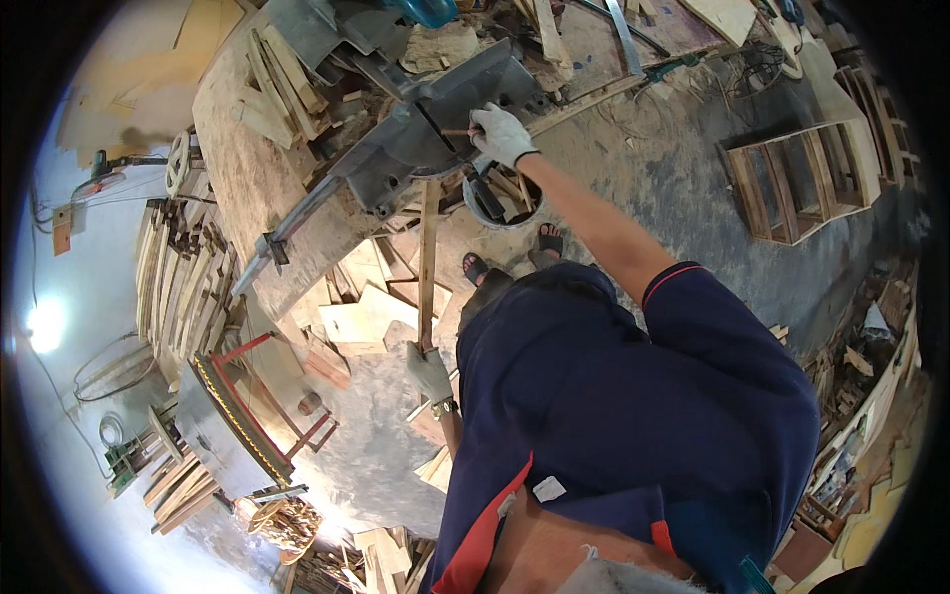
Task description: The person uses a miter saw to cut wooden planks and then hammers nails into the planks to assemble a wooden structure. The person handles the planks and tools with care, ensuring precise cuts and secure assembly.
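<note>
My left hand, in a pale work glove, is closed round the near end of a long narrow wooden strip. The strip's far end reaches the edge of a grey metal saw table, which has a dark slot across it. Over that table, at its right part, is my right hand, also gloved, with fingers bent together. A short thin brown piece of wood sticks out from its fingertips toward the slot. The fingertips' exact hold is partly hidden by the glove.
Below the saw table stands a round bucket of offcuts. Loose boards lie on the floor near my feet. Stacked strips and a red frame are at left. A wooden rack stands at far right.
</note>
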Demonstrator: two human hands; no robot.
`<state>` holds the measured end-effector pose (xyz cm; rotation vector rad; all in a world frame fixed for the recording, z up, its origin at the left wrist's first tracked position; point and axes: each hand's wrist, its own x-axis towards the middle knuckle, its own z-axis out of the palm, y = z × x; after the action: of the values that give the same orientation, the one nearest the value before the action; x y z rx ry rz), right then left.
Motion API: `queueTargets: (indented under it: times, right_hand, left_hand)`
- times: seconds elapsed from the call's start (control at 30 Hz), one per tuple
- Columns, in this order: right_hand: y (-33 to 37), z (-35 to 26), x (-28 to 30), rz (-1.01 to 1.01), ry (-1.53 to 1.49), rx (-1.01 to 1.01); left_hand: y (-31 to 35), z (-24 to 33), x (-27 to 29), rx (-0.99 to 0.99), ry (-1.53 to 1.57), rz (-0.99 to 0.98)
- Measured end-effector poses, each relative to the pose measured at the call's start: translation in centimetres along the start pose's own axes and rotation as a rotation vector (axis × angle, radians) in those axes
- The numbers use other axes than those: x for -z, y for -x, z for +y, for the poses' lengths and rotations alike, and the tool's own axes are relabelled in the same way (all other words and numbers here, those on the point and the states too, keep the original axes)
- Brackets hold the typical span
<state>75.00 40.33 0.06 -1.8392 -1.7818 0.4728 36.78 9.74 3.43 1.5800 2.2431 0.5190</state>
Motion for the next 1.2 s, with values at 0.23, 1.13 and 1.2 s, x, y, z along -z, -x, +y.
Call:
queueTargets:
  times: [0.23, 1.13, 1.2]
  right_hand:
    - [7.9, 7.1, 3.6, -0.719, -0.568, -0.326]
    - [-10.1, 18.2, 27.5, 0.518, -0.282, -0.599]
    - [-10.5, 16.8, 25.1, 0.557, -0.064, -0.524]
  left_hand:
    - [1.0, -0.4, 0.3, 0.033, 0.117, -0.072]
    - [-5.4, 17.2, 1.6, -0.414, 0.208, -0.085]
    - [-3.9, 15.5, 1.7, -0.301, 0.238, -0.075]
